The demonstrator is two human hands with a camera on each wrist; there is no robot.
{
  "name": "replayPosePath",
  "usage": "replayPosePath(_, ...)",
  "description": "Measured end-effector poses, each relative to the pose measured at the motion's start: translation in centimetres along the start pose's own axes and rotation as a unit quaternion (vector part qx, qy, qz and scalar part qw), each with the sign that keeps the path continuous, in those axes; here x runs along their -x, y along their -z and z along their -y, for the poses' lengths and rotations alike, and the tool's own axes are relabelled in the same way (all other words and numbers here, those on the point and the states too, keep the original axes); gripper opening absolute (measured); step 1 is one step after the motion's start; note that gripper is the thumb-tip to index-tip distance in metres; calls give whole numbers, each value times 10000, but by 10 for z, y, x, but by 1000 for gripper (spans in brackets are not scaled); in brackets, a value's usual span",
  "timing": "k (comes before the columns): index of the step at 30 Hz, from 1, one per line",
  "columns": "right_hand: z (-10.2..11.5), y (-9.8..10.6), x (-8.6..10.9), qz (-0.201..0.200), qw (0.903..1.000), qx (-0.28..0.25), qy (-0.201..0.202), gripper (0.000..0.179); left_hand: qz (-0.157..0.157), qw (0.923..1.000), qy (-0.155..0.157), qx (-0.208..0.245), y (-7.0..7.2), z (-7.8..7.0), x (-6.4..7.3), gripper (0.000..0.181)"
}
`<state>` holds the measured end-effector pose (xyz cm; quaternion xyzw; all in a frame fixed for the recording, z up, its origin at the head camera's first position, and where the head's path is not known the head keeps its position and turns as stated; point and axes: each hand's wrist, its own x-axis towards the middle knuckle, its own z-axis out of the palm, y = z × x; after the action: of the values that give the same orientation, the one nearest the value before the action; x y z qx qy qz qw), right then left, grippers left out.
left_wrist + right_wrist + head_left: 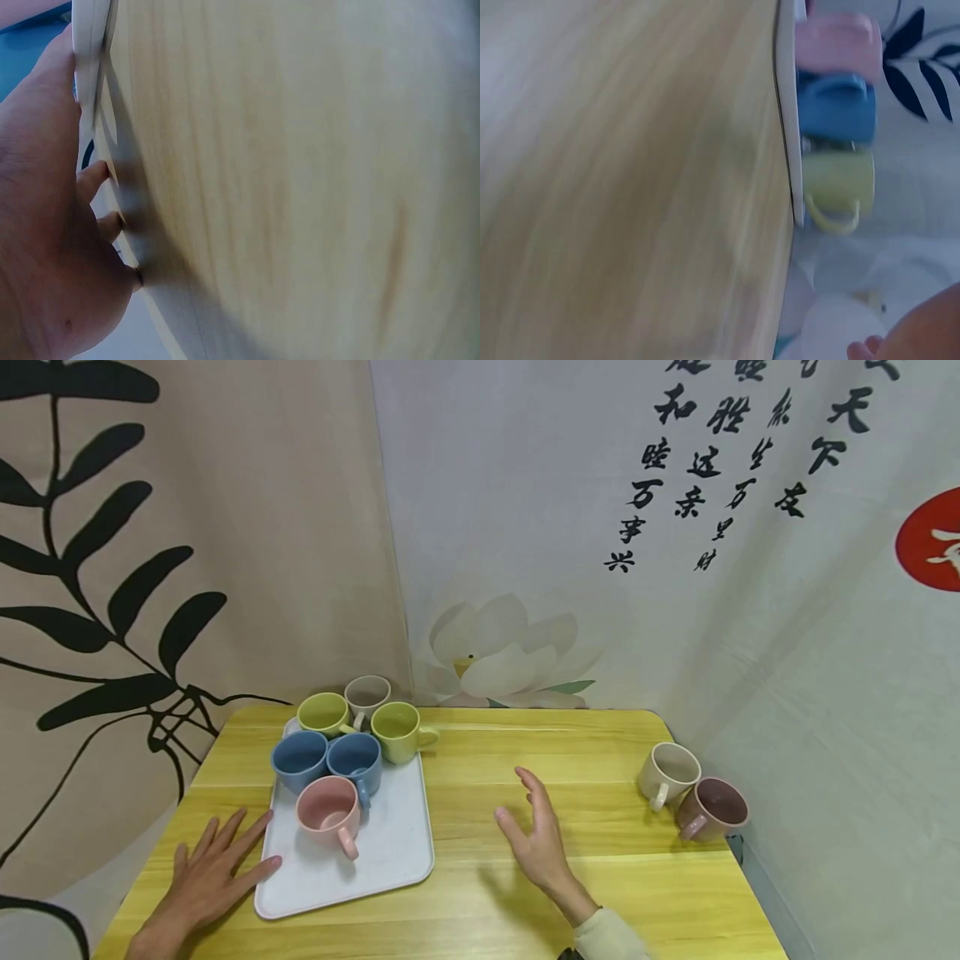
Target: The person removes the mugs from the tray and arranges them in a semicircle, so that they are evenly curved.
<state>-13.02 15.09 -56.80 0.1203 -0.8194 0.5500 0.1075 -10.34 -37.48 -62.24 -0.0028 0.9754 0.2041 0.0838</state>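
My left hand [206,881] lies with fingers spread at the left edge of a white tray [397,835], thumb and index fingertip right at its rim. On the tray stand a pink mug [327,810], two blue mugs [298,762] [355,757], two yellow-green mugs [324,714] [397,732] and a greyish-white mug [367,695] behind them. The pink one is nearest the front. My right hand [542,847] hovers over the table, right of the tray, holding nothing, with thumb and fingers apart. In the right wrist view only a bit of that hand shows at the lower right corner.
A cream mug [669,774] and a mauve mug [712,810] stand close together near the right edge of the wooden table [480,893]. Behind the table hangs a cloth backdrop [517,527] with dark leaves, a lotus and writing.
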Motion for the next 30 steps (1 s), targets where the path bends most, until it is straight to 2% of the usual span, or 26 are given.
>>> replayPosePath(4,7,-25,2,669,9977,-37,48,70,15,10000,41,11,0,0,-1,97)
replayPosePath(10,18,-55,6,1588,9871,-156,122,71,35,10000,77,18,0,0,-1,98)
replayPosePath(20,31,-95,7,2281,9721,295,461,70,46,9999,91,8,1,-1,0,98)
replayPosePath(30,41,-125,8,2747,9608,-11,382,72,42,10000,63,2,1,-1,-1,97)
